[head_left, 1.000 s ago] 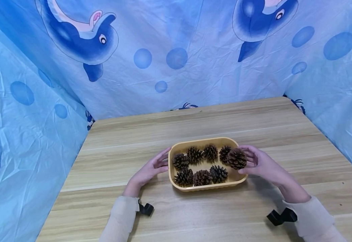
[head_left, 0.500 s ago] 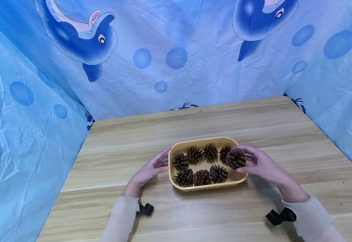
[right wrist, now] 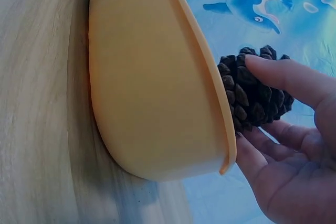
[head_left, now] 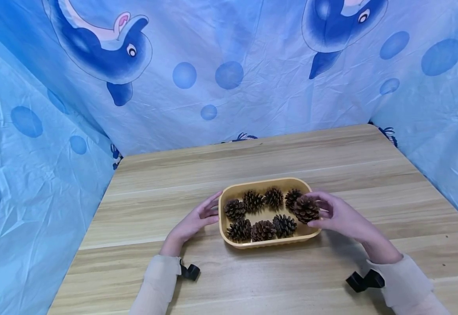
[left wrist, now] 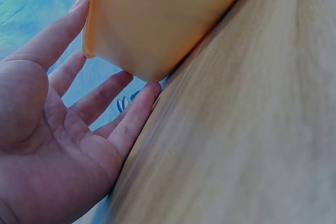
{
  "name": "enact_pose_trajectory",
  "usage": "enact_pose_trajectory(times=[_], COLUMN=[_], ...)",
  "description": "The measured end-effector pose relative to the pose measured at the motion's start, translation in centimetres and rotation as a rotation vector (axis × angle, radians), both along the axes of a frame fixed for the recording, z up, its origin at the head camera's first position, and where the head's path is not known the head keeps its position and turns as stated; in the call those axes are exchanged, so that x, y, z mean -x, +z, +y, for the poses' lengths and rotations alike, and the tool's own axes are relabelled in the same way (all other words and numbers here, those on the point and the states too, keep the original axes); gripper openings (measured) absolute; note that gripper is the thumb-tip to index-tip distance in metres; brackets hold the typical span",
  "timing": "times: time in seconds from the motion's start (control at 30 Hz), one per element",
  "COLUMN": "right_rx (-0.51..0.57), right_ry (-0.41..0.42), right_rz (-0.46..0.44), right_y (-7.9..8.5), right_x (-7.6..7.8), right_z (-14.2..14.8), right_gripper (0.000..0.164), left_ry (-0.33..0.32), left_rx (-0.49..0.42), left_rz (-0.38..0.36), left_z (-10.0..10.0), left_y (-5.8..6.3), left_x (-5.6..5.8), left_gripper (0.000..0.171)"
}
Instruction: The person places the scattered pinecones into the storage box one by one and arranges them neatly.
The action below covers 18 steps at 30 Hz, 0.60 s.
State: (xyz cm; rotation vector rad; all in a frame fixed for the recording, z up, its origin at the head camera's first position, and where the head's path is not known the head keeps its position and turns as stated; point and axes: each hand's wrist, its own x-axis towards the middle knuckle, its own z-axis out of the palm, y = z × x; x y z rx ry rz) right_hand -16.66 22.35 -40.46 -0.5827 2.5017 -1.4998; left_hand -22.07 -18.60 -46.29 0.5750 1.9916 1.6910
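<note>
A yellow plastic basin [head_left: 268, 246] stands on the wooden table, with several brown pine cones [head_left: 263, 231] lying along its inner walls. My right hand [head_left: 340, 217] holds one more pine cone [head_left: 306, 209] between thumb and fingers at the basin's right end. In the right wrist view this held pine cone [right wrist: 256, 90] shows just above the rim, thumb on top and fingers beneath. At the basin's left end is my left hand [head_left: 193, 222]. Seen from the left wrist, its fingers [left wrist: 134, 119] are spread and extended, with fingertips right at the rim and the outer wall.
The wooden table [head_left: 166, 183] reaches back to a blue cloth [head_left: 213, 43] printed with dolphins and bubbles, which also hangs at both sides. Black camera mounts [head_left: 366, 281] sit on both wrists, over light sleeves [head_left: 406, 284].
My right hand has shifted slightly left with the pine cone, bringing it a little farther over the basin. The left hand and the basin stay in place.
</note>
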Motion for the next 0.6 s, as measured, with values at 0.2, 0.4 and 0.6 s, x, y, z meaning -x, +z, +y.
enact_pose_trajectory(times=[0.2,0.4,0.6], right_rx=[0.011,-0.054,-0.137], right_ry=[0.111,0.072,0.008], right_rz=[0.113,0.135,0.168], right_y=[-0.21,-0.07,-0.05], right_x=[0.12,-0.01,-0.22], right_z=[-0.1,-0.45,-0.81], right_gripper=[0.072,0.07,0.068], left_ry=[-0.002,0.0,0.001], left_rx=[0.002,0.005,0.0], left_rz=[0.002,0.003,0.001], left_z=[-0.03,-0.05,-0.06], left_y=[0.04,0.03,0.04], left_x=[-0.01,-0.02,-0.05], left_gripper=[0.077,0.077,0.077])
